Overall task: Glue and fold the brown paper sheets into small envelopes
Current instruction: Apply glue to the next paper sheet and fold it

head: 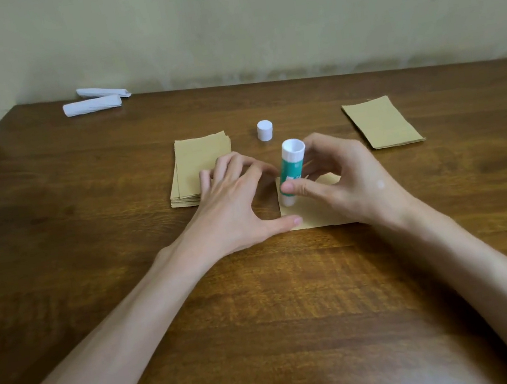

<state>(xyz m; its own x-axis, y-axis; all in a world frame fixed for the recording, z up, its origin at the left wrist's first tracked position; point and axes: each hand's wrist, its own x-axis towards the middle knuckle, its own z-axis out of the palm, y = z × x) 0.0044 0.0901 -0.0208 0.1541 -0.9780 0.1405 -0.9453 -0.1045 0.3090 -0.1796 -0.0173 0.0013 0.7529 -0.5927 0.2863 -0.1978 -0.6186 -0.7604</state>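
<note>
The thumb and fingers of the right hand pinch the glue stick low on its green barrel. The stick's long axis stands nearly upright, leaning a little to the right at the top. Its lower white end sits on the brown paper sheet and its upper white end faces the camera.

The sheet lies flat on the worktop, in the middle between the two hands, partly hidden under the right palm. The left hand grasps nothing. It arches over the sheet's left edge with fingers spread, the thumb tip pressing the near left corner.

The outer left fingers overlap a stack of brown sheets just to the left. The white cap stands apart behind the stick. A second brown pile lies well to the right, and folded white papers rest at the far left edge.

Both bare forearms reach in from the near edge, converging.
</note>
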